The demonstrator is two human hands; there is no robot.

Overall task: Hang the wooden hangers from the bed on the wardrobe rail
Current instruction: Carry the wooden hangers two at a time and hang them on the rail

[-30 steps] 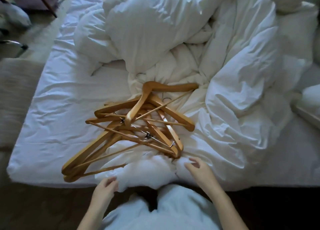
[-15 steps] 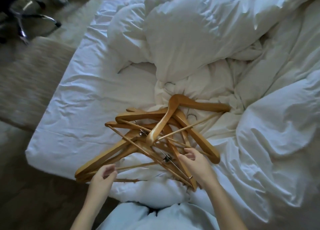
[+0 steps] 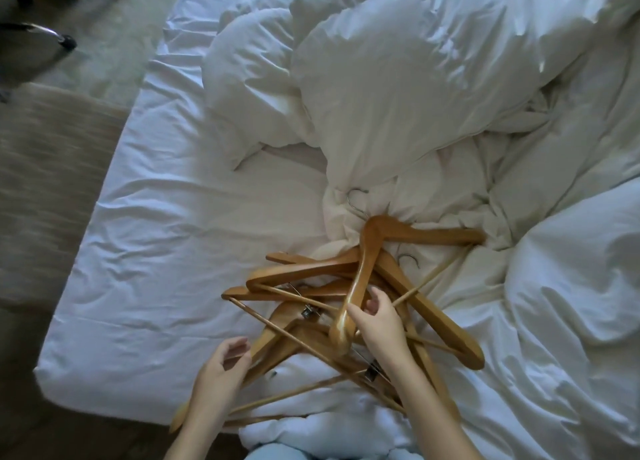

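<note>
Several wooden hangers [image 3: 304, 273] with metal hooks lie in a tangled pile on the white bed [image 3: 166, 252], close to its near edge. The top hanger [image 3: 420, 234] lies across the pile with one arm pointing towards me. My right hand [image 3: 379, 328] curls its thumb and fingers round that arm near its end. My left hand [image 3: 221, 368] is at the pile's lower left with fingers loosely bent beside the hanger ends, holding nothing. No wardrobe rail is in view.
A crumpled white duvet [image 3: 398, 79] covers the far and right parts of the bed. A chrome chair leg [image 3: 45, 32] stands on the floor at the top left. A brownish rug [image 3: 45, 189] lies beside the bed's left edge.
Both hands moved forward from the bed's edge into the pile. My right hand reached up and took hold of the top hanger's arm; my left hand came up to the pile's lower left.
</note>
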